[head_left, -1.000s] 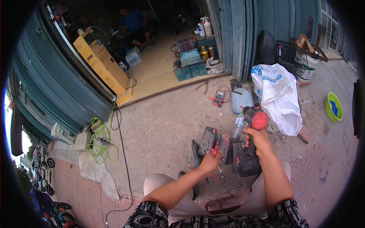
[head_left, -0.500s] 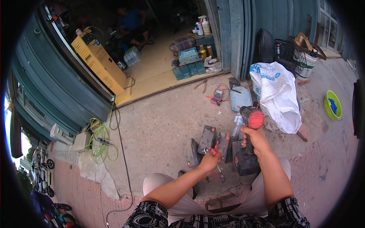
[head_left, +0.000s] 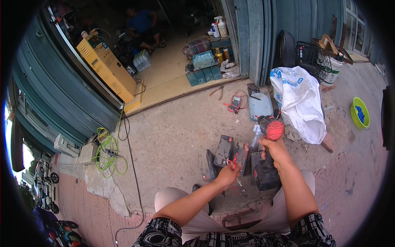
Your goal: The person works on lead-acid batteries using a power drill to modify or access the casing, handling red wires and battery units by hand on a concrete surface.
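Observation:
My right hand (head_left: pixel 276 151) is wrapped around the grip of a cordless drill (head_left: pixel 273 128), black with a red rear housing and a bulky battery pack below. The drill points away from me, toward the upper left. With closed fingers, my left hand (head_left: pixel 228 175) pinches a red wire (head_left: pixel 235 161) above the dark batteries. A pale thin stick-like piece also shows at these fingers; its kind is unclear. One dark block battery (head_left: pixel 224 149) lies beyond the left hand, and another battery (head_left: pixel 242 155) with red terminals is right of it. A narrower dark block (head_left: pixel 210 163) leans at the left.
A multimeter (head_left: pixel 235 103) with red leads and pliers (head_left: pixel 217 93) lie farther off on the concrete. A white sack (head_left: pixel 298 103) slumps at the right, near a green basin (head_left: pixel 360 113). Green cable (head_left: pixel 108 153) is coiled at the left. A person (head_left: pixel 142 24) sits inside the doorway.
The drill and my right hand have shifted slightly left. My left hand has barely moved and still pinches the red wire.

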`<move>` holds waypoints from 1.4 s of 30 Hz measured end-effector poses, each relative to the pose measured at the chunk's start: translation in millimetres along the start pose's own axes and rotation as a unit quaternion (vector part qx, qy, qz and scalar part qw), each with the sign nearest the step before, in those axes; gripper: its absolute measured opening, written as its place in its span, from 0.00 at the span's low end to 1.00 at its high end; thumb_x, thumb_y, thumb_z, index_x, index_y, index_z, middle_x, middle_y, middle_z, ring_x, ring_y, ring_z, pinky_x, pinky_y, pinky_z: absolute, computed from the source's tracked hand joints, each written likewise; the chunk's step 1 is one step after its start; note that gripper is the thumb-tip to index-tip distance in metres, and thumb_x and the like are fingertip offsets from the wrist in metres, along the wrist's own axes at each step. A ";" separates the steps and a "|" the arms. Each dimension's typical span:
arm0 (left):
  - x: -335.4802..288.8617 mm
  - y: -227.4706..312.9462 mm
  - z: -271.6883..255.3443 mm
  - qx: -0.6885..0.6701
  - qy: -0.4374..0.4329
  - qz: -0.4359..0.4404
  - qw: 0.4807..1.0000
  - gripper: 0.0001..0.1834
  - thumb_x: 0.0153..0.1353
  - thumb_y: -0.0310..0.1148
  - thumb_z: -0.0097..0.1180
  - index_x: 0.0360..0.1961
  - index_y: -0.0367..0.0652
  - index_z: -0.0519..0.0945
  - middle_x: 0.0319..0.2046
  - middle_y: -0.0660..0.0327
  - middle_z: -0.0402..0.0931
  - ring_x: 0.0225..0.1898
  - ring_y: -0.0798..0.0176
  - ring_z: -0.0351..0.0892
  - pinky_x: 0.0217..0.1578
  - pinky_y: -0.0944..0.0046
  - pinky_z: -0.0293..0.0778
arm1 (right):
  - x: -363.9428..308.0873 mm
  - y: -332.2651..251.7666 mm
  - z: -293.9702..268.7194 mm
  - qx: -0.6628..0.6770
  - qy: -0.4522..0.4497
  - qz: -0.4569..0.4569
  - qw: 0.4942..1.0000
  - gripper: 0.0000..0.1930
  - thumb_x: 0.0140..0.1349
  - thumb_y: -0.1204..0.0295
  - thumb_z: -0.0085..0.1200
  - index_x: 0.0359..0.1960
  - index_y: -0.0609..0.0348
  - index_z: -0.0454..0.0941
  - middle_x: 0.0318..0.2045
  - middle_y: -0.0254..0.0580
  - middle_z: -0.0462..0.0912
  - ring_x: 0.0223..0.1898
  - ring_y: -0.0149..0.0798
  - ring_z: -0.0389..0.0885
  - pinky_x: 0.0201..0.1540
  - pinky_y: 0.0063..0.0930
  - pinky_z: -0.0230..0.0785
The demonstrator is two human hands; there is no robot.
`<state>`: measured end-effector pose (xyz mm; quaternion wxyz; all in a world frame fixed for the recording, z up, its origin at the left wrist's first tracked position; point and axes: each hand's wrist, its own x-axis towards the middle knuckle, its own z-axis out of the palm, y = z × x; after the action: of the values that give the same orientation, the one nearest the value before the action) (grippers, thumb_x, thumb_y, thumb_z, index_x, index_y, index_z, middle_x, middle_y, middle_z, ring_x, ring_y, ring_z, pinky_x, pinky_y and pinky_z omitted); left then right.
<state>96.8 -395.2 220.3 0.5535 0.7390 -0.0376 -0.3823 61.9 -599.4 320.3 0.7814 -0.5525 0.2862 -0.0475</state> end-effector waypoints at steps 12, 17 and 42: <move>-4.4 6.6 0.2 0.023 -0.013 0.002 1.000 0.15 0.66 0.42 0.47 0.35 0.41 0.75 0.20 0.67 0.71 0.20 0.72 0.66 0.24 0.69 0.63 | 4.2 7.7 -1.8 -0.014 -0.018 -0.005 1.000 0.06 0.52 0.73 0.56 0.27 0.59 0.72 0.17 0.34 0.69 0.15 0.31 0.68 0.16 0.27 0.62; -9.5 15.0 1.3 0.041 -0.006 -0.015 0.999 0.15 0.66 0.42 0.47 0.36 0.40 0.75 0.20 0.66 0.71 0.20 0.71 0.67 0.23 0.68 0.64 | -0.9 3.6 0.1 0.007 -0.006 -0.002 1.000 0.06 0.53 0.73 0.56 0.25 0.59 0.72 0.15 0.33 0.71 0.12 0.30 0.69 0.13 0.26 0.61; -8.8 13.3 1.6 0.008 -0.003 -0.016 1.000 0.15 0.65 0.41 0.47 0.37 0.38 0.74 0.19 0.65 0.71 0.13 0.72 0.64 0.15 0.69 0.60 | -11.4 12.4 -29.3 0.018 0.009 0.066 0.998 0.06 0.53 0.71 0.56 0.28 0.60 0.72 0.17 0.35 0.72 0.15 0.35 0.73 0.15 0.28 0.66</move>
<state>94.5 -397.4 235.9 0.5411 0.7428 -0.0308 -0.3932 34.8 -614.7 307.1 0.7899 -0.5180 0.3281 -0.0062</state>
